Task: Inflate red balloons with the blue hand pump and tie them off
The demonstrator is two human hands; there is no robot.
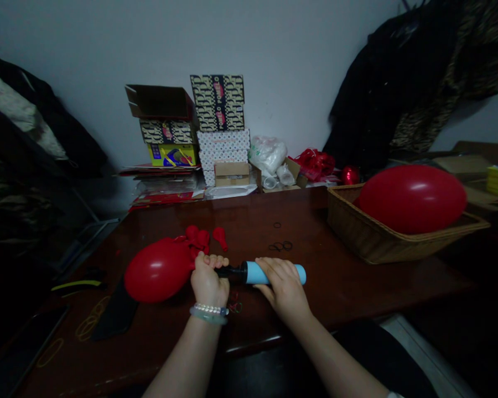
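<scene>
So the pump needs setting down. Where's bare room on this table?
The table is bare between the pump's blue handle and the wicker basket, and between the small red balloons and the black rubber bands. It's crowded left, around the inflated red balloon, and along the back edge by the boxes.

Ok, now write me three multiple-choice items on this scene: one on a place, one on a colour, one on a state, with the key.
1. Where is the large red balloon? A) in the wicker basket B) on the cardboard boxes C) on the floor
2. What colour is the hand pump's grip? A) yellow B) light blue C) red
3. What state is the smaller red balloon in? A) flat B) inflated, its neck held at the pump's nozzle C) burst

1 A: it sits in the basket.
2 B: the blue shows around the right hand.
3 B: the left hand pinches it there, rounded.
</scene>
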